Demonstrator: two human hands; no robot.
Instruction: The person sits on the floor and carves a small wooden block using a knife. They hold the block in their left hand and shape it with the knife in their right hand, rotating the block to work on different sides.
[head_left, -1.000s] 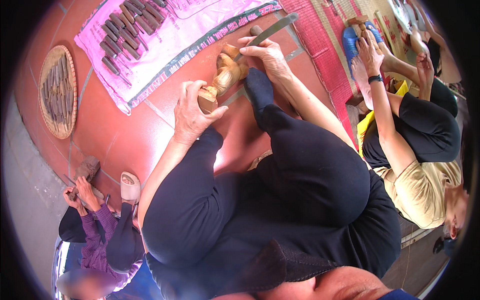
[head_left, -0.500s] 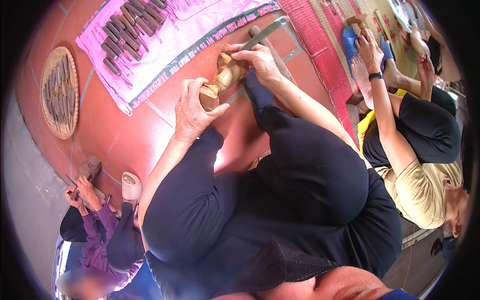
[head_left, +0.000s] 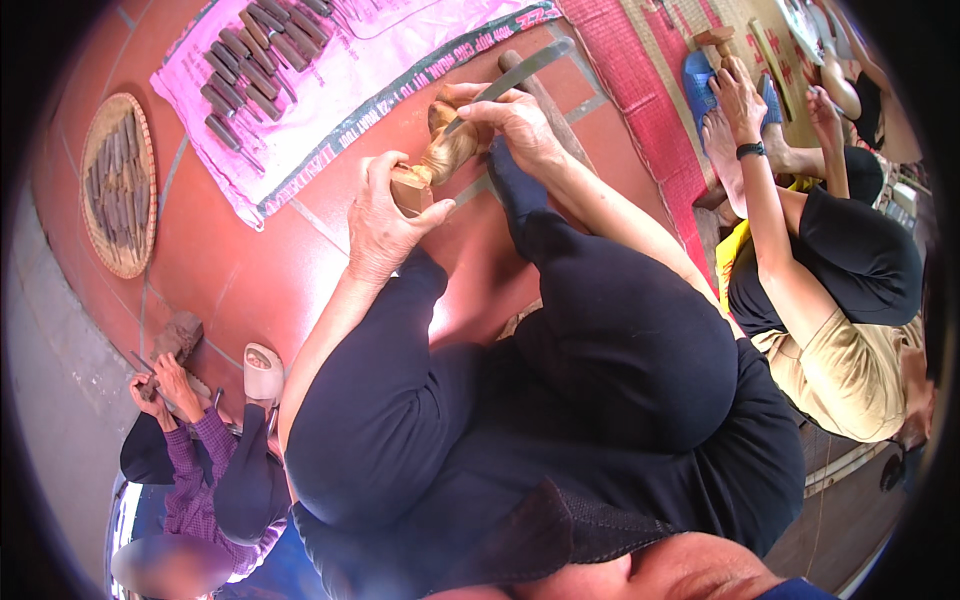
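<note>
A small carved wooden figure (head_left: 452, 152) with a square block base (head_left: 411, 194) lies tilted between my hands, over the tiled floor. My left hand (head_left: 385, 225) is closed round the base, thumb on one side and fingers on the other. In my right hand (head_left: 518, 125) is a long flat metal file (head_left: 538, 66). Its far end sticks out up and to the right, while its lower end meets the carving. Some fingers of my right hand reach to the top of the figure, near my dark-socked foot (head_left: 515, 185).
Several dark-handled carving tools (head_left: 250, 60) lie on a pink sheet (head_left: 310, 120). More fill a round woven basket (head_left: 148, 215) at left. A wooden mallet-like bar (head_left: 550, 105) rests beyond my right hand. Co-workers sit at the lower left (head_left: 200, 480) and right (head_left: 790, 240), holding wooden pieces.
The carving's base has tipped slightly to the left with my left hand. The file stays against the figure, shifted only a little. At right, a co-worker's farther hand has moved up and left.
</note>
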